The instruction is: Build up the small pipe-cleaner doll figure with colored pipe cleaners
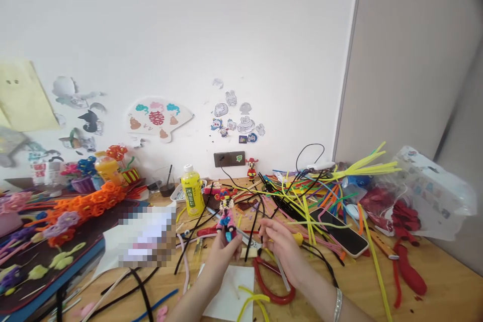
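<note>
My left hand (222, 251) is closed around a small pipe-cleaner doll (225, 211) with a red and blue head and a pink body, held upright above the wooden table (445, 307). My right hand (281, 244), with a silver bracelet on its wrist, is pinched just right of the doll near a black pipe cleaner (253, 229); what it grips is too small to make out. Red-handled scissors (269, 284) lie under the hands next to a white paper sheet (232, 292).
A tangle of coloured pipe cleaners (313, 196) covers the table's middle, over a phone (341, 234). A yellow drink bottle (191, 190) stands behind. Pipe-cleaner flowers (88, 201) fill the left on a dark tray. A plastic bag (433, 196) sits right.
</note>
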Motion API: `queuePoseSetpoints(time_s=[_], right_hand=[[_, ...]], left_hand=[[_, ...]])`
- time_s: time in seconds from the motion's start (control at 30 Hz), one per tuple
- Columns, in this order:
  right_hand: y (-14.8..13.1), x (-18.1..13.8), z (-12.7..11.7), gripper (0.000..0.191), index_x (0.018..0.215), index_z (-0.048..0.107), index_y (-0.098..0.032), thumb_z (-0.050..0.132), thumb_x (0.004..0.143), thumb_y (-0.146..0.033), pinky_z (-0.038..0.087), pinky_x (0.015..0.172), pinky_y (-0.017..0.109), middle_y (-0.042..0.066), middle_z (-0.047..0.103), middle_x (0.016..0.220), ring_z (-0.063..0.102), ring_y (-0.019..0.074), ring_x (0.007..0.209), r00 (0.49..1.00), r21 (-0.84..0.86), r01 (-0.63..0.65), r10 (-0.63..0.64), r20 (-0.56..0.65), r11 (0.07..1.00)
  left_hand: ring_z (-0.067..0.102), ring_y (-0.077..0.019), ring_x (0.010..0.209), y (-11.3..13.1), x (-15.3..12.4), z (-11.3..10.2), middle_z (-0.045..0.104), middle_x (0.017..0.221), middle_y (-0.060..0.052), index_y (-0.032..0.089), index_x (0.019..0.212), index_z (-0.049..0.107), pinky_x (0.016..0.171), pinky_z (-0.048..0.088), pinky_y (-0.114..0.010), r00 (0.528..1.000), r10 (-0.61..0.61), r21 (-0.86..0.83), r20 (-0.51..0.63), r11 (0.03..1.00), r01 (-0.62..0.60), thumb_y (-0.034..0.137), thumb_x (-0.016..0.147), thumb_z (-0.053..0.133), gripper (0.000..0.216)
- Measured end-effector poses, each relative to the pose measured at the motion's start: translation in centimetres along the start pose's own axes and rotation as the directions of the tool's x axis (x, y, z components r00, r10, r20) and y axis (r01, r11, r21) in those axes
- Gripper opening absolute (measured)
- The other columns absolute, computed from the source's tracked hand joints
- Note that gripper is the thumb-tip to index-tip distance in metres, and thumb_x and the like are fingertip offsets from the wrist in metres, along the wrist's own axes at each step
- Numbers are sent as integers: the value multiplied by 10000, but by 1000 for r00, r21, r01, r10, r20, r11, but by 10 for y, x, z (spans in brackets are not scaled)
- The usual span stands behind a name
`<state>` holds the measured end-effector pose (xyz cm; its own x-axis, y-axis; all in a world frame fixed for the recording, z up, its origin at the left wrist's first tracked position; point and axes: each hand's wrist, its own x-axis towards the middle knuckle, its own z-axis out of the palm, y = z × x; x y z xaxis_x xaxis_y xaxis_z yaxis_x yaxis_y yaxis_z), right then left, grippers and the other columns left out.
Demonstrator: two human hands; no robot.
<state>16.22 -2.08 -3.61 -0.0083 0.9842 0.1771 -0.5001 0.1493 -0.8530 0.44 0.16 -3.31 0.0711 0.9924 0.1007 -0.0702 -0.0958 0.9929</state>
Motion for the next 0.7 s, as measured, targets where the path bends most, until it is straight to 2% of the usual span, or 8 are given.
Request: queuePoseSetpoints(time_s=[0.1, 0.2, 0.27, 0.33, 0.4, 0.5, 0.57, 0.7], right_hand=[[0, 1, 0, 248, 857, 629, -174, 650, 683, -350, 414, 597, 243, 18, 587, 713, 528, 131, 635, 1000, -35, -9, 8, -12, 999], [3, 2, 1, 293, 838, 630, -178, 678, 651, -398, 421, 589, 255, 23, 601, 703, 549, 151, 646, 999, -140, -5, 0, -34, 990], [6, 3, 1, 347, 871, 630, -182, 678, 646, -441, 438, 627, 283, 42, 627, 754, 577, 183, 717, 1000, -221, 9, -14, -18, 975], [10, 2, 3, 393, 947, 621, -188, 655, 673, -467, 444, 717, 321, 66, 644, 859, 584, 213, 833, 999, -287, 43, -37, 29, 957], [13, 1, 4, 395, 989, 609, -188, 628, 706, -464, 434, 779, 335, 72, 639, 929, 573, 222, 898, 995, -343, 87, -63, 82, 935], [14, -3, 5, 334, 926, 616, -177, 595, 740, -454, 452, 724, 310, 53, 628, 868, 577, 211, 831, 988, -421, 130, -82, 130, 898], [11, -5, 7, 319, 874, 618, -169, 575, 752, -461, 457, 677, 296, 45, 615, 826, 573, 203, 779, 987, -462, 140, -83, 141, 876], [5, -7, 10, 323, 841, 632, -159, 566, 754, -463, 445, 703, 305, 51, 605, 818, 559, 211, 793, 983, -523, 165, -97, 155, 836]], left_hand=[[377, -106, 437, -5, 11, -10, 432, 422, 65, 209, 558, 431, 485, 321, -232, 993, 70, 142, -91, 988, -56, 404, 635, 654, 306], [465, -151, 542, -9, 15, -13, 510, 517, 32, 205, 630, 532, 536, 355, -247, 974, 165, 185, -155, 973, -136, 323, 596, 678, 190], [495, -176, 591, -12, 12, -10, 526, 542, 18, 204, 634, 553, 567, 372, -259, 970, 180, 222, -161, 965, -142, 285, 589, 669, 148], [510, -187, 614, -15, 4, -3, 549, 571, 2, 198, 634, 568, 606, 390, -274, 979, 180, 286, -99, 947, -145, 244, 603, 640, 91], [544, -200, 710, -18, -4, 3, 617, 709, -22, 196, 768, 610, 695, 404, -285, 975, 223, 281, 14, 935, -218, 174, 602, 616, 167], [565, -219, 790, -21, -14, 9, 645, 812, -36, 203, 913, 602, 746, 411, -308, 961, 241, 294, 139, 916, -272, 121, 629, 564, 297], [571, -225, 803, -23, -17, 10, 648, 814, -41, 197, 916, 597, 747, 415, -313, 957, 231, 313, 174, 909, -277, 103, 639, 541, 298], [572, -223, 837, -26, -18, 13, 647, 846, -49, 170, 988, 577, 738, 428, -294, 954, 176, 274, 243, 931, -241, 112, 649, 545, 345]])
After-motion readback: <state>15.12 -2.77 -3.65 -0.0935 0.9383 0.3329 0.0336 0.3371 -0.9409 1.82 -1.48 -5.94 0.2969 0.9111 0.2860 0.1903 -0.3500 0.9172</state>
